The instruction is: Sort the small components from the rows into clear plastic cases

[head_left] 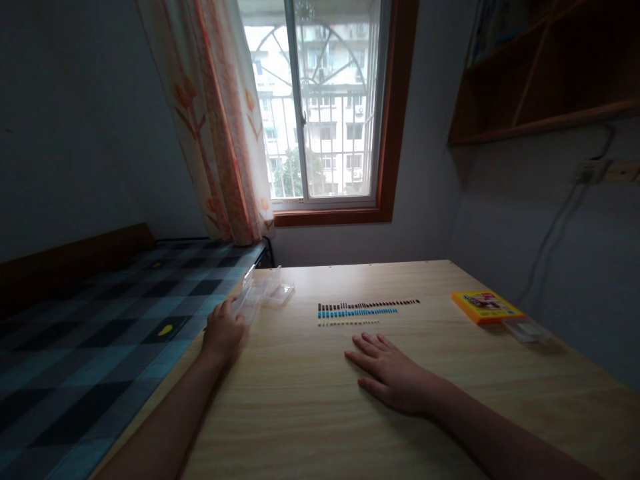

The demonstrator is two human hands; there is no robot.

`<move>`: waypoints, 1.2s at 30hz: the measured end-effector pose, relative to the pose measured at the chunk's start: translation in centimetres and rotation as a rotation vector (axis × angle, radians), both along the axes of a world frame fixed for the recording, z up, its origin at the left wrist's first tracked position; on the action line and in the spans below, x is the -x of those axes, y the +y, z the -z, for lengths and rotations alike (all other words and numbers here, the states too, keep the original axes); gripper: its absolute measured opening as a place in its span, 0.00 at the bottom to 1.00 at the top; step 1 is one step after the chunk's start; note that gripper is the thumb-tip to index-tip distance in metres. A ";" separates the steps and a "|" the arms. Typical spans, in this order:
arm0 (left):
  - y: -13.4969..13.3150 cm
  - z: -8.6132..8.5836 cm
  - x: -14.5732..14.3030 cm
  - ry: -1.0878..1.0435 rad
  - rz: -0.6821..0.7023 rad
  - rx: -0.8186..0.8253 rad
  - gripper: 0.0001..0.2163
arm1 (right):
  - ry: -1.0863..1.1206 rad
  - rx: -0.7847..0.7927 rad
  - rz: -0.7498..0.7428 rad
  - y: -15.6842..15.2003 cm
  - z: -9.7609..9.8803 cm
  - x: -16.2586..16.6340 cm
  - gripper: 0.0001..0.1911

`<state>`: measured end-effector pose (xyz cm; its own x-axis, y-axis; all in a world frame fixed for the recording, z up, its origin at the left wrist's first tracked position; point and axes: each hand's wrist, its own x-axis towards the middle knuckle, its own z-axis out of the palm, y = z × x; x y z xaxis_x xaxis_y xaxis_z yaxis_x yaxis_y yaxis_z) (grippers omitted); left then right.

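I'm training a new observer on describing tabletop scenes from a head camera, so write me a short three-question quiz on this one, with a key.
1. Put in order: by color, list the three rows of small pieces from nearest the person to farthest.
2. True or false: the yellow-orange box lies to the right of the rows.
3. Fill in: the hand nearer to the clear plastic containers is the person's ____ hand.

Key:
1. Pale row, blue row, dark row.
2. True.
3. Left hand.
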<state>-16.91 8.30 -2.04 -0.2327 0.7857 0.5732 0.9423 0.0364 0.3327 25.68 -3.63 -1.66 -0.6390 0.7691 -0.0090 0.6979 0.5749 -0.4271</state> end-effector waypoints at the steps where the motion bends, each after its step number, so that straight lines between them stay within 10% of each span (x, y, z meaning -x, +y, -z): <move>1: 0.1 0.1 0.1 -0.019 -0.003 0.003 0.22 | 0.004 0.003 0.000 0.0 0.0 0.0 0.31; 15: -1.7 -2.5 -0.7 -0.205 0.045 -0.199 0.15 | -0.053 0.038 0.002 -0.1 -0.7 0.2 0.32; 30: -10.7 -4.4 -13.7 0.108 1.080 -0.353 0.15 | 0.615 -0.357 0.076 0.0 -0.4 -0.1 0.10; 36: -11.9 -4.2 -15.6 -0.076 1.074 -0.281 0.13 | 0.701 -0.469 -0.032 -1.0 -0.7 0.1 0.10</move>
